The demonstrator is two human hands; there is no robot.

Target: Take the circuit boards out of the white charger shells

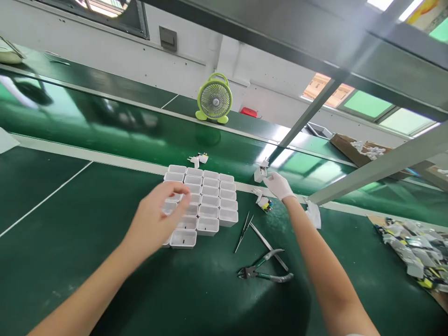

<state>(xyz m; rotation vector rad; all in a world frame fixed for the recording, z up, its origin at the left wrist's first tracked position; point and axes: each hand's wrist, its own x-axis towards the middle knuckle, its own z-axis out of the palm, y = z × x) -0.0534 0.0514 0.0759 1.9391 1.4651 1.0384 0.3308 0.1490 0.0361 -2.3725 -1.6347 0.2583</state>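
Observation:
My left hand [159, 212] is bare and hovers over a block of several small white plastic housings [210, 200] laid in rows on the green bench. Its fingers are curled together over the left edge of the block; whether they hold anything I cannot make out. My right hand [279, 185] wears a white glove and reaches to the conveyor's edge, closed on a white plug part [261, 172]. A second plug part with a circuit board [263, 201] lies just below that hand.
Tweezers [244, 232], a thin metal tool [268, 245] and green-handled pliers [264, 272] lie in front of the housings. A green desk fan [214, 99] stands beyond the belt. Another plug part [198, 160] sits on the belt. A pile of parts [416, 247] fills the right.

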